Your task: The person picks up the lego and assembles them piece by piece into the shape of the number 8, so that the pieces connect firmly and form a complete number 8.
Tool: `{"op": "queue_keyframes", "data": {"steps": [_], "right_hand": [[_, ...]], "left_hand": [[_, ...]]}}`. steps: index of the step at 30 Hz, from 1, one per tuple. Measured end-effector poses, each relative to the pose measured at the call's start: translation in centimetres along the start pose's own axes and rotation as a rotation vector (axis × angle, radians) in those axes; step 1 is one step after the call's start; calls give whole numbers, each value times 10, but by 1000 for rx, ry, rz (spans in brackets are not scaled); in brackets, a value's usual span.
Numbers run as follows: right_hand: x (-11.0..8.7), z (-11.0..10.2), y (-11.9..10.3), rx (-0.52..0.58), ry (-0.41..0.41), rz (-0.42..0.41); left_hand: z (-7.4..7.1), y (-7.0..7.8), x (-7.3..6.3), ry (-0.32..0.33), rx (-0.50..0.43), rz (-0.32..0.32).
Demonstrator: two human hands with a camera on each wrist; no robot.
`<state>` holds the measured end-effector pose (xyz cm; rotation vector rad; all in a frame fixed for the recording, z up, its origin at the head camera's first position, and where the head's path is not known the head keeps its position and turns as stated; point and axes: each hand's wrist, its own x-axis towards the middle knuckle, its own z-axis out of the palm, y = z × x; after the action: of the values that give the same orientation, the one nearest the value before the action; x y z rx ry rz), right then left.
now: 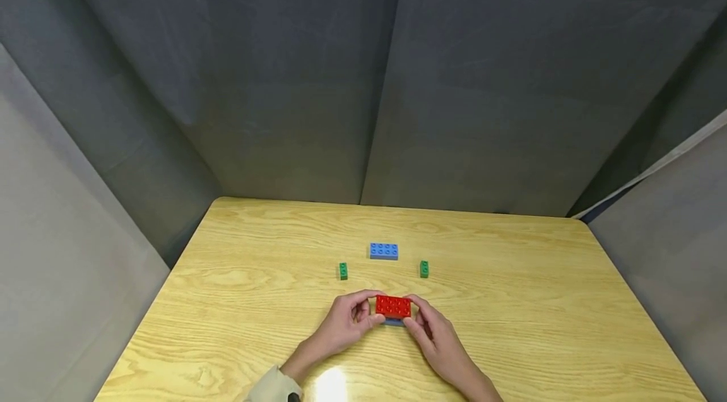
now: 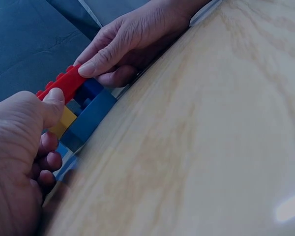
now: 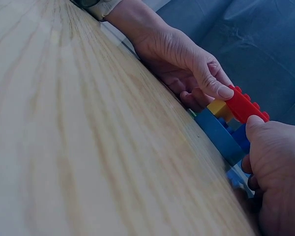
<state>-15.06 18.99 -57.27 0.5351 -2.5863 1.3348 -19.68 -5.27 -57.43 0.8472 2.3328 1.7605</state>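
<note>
A red brick with studs on top is held at its two ends by both hands. My left hand pinches its left end between thumb and fingers, while my right hand pinches the right end. Under the red brick, a blue base brick lies on the table. Between the two sit a yellow brick on the left side and a dark blue brick on the right side. The red brick lies right over the tops of both, and the fingers partly hide this stack.
Farther back on the wooden table lies another blue brick. A small green brick is left of it, and a second green brick is on the right. Grey curtains surround the table's back and sides.
</note>
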Motion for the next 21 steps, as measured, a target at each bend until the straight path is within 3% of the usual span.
{"op": "queue_keyframes", "data": {"steps": [8, 17, 21], "right_hand": [[-2, 0, 2, 2, 9, -3], [-2, 0, 0, 3, -4, 6], [-1, 0, -1, -2, -3, 11]], "left_hand": [[1, 2, 1, -4, 8, 2], [-2, 6, 0, 6, -13, -44], [-5, 7, 1, -12, 6, -30]]}}
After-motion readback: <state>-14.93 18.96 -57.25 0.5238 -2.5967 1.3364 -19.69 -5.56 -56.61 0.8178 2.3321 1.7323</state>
